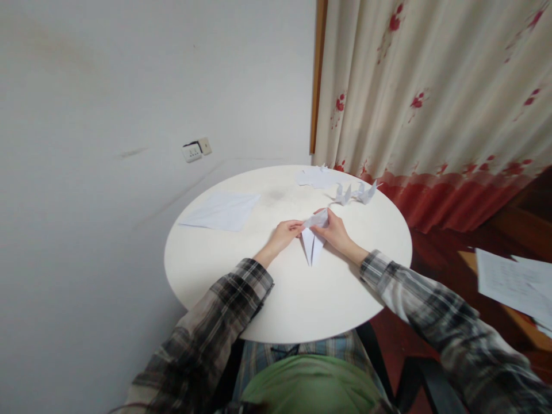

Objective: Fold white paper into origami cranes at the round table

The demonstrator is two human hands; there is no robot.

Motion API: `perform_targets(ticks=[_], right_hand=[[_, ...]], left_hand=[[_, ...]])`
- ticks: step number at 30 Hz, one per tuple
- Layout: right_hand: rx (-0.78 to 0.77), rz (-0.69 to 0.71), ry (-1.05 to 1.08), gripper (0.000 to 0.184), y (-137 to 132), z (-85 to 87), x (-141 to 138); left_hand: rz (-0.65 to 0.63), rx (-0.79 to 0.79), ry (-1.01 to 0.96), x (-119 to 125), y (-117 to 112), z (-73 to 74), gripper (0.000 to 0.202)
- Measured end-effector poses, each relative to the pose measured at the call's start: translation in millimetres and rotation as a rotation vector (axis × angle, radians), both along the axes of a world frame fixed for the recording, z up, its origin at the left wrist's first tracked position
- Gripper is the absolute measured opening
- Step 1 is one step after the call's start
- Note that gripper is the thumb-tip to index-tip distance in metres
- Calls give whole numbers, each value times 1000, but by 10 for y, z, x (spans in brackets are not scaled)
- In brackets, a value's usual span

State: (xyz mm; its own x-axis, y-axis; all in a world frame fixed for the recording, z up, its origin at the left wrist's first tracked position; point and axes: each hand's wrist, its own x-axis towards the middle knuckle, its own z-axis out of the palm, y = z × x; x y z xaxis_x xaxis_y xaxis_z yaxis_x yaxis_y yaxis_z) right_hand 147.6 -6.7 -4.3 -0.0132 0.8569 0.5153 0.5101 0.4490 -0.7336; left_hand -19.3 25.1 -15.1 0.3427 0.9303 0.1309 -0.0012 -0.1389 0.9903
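Observation:
A partly folded white origami paper (pixel 318 220) is held between my two hands above the round table. Its two narrow points hang down toward me, with a slit between them. My left hand (pixel 286 234) pinches the paper's left edge between thumb and fingers. On the other side my right hand (pixel 335 230) grips it, thumb in front and fingers mostly hidden behind. Just beyond my right hand stand two folded paper cranes, a nearer one (pixel 342 195) and another to its right (pixel 365 193).
The white round table (pixel 293 305) stands against a wall with a socket (pixel 192 152). White paper sheets (pixel 224 210) lie at its left; more paper pieces (pixel 311 177) lie at the back. A curtain (pixel 414 115) hangs at right, near written sheets (pixel 513 279) on a lower surface.

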Motion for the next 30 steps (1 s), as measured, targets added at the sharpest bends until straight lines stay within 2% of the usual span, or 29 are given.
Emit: perform_targets(ticks=[6, 21, 30], right_hand=[[-12, 3, 3, 29, -16, 12, -4], [-9, -3, -7, 30, 1, -1, 8], [-20, -17, -10, 30, -18, 10, 4]], left_hand=[[62, 21, -35, -23, 4, -17, 27], [83, 39, -3, -29, -31, 40, 20], [89, -39, 17, -36, -68, 90, 12]])
